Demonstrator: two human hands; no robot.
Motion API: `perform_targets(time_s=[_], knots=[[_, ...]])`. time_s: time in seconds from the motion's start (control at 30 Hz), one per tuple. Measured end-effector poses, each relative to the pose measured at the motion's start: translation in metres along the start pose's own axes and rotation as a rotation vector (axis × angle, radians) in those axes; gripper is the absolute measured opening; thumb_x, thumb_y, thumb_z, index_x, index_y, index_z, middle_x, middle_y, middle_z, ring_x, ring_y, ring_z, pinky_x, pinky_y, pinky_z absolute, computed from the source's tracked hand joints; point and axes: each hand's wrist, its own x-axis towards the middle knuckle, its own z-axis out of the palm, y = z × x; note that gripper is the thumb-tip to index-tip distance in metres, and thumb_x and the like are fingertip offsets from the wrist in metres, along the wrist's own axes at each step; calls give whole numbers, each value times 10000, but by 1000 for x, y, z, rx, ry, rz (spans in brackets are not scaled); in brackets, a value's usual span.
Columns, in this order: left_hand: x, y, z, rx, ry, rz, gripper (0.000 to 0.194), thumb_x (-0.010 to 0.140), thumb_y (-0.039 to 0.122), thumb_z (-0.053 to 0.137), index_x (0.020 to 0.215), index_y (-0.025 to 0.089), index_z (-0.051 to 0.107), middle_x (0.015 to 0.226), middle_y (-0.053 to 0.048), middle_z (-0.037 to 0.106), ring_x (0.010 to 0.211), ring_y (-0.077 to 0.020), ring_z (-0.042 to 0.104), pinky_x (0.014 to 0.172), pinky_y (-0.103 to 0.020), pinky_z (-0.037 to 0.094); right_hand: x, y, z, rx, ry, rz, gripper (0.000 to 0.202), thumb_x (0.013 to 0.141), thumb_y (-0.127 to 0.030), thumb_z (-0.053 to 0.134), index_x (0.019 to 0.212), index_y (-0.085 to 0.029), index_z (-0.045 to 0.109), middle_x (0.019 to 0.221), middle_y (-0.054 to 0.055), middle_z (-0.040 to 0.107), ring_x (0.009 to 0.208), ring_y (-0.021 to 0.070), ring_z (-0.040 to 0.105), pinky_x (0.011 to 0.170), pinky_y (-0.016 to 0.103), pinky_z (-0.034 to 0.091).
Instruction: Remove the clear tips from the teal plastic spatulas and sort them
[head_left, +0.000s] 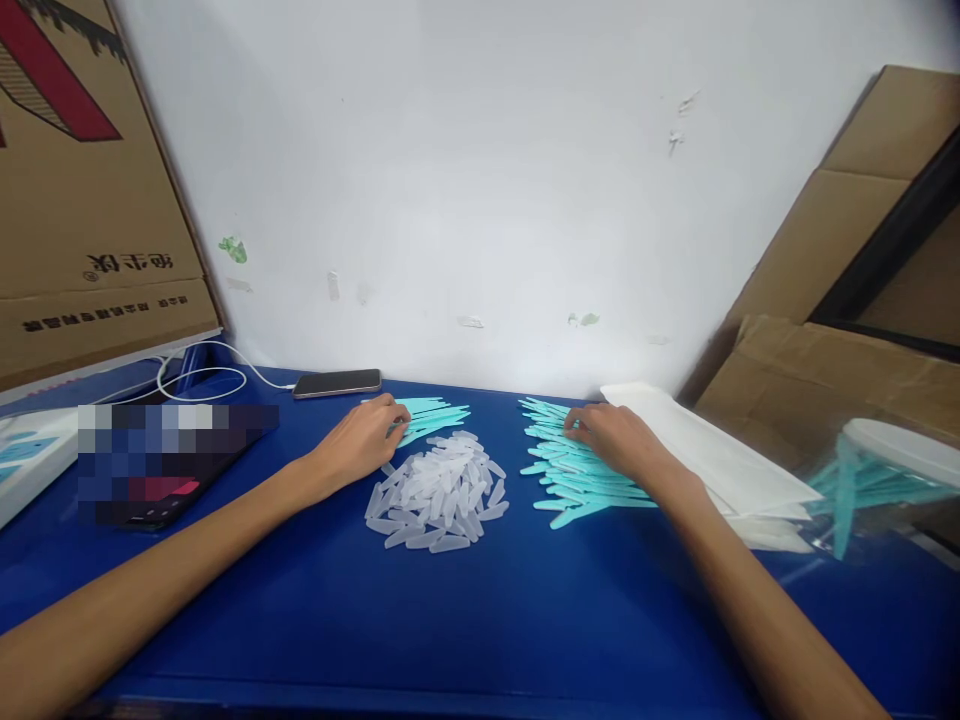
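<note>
Slim turquoise plastic sticks with tapered ends lie in a wide pile [574,470] on the right. My right hand [619,438] rests over that pile, its curled fingertips gripping among the sticks. On the left is a smaller group of similar turquoise sticks [435,412]. My left hand [367,438] is at this group's near-left end, thumb and fingers bent together; what is between them is hidden. Between my hands, slightly closer to me, sits a heap of small translucent white plastic pieces [442,490], shaped like narrow sleeves or caps.
A phone [337,383] on a white cable lies by the wall. Left are a partly blurred dark device [217,460] and a large cardboard box [97,200]. White paper-like sheets [705,450], a clear tub [900,460] with turquoise sticks and more cardboard [825,390] stand right on the blue table [465,630].
</note>
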Motion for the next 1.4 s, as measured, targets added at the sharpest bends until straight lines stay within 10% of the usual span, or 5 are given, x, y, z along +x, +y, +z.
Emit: perform_targets(time_s=[0.3,0.57,0.83,1.1,1.4], knots=[[1,8,-25,-26,-6,32,251,879,320,488,904,195,704,896,-87,679,846,-259,625,690,-330,442,2,6,9,22,2,2,174,975,-256,515,978,-220,684,930,58,698,850,222,641,636,281,345],[4,-1,-64,-247,-509,87,226,787,454,680,897,280,773,841,-11,706,747,-181,589,596,-245,407,6,12,17,47,-4,-3,172,978,-292,522,970,-197,664,943,73,680,889,231,624,663,288,356],[4,-5,-58,-239,-596,78,228,778,459,703,842,247,757,803,-16,673,713,-178,563,579,-248,388,4,7,14,9,20,-53,220,986,-168,438,939,-171,652,935,78,654,859,219,590,676,303,329],[4,3,-61,-236,-291,47,304,886,487,563,886,214,698,814,-30,668,693,-171,545,605,-267,385,3,3,6,-8,44,-40,238,999,-207,421,966,-190,657,959,81,678,900,237,602,688,306,338],[-6,35,-21,-489,161,37,313,946,458,492,1111,215,599,974,-52,670,730,-167,576,660,-296,460,1,3,7,71,-14,-55,226,987,-249,466,925,-183,673,924,69,703,820,194,652,677,280,382]])
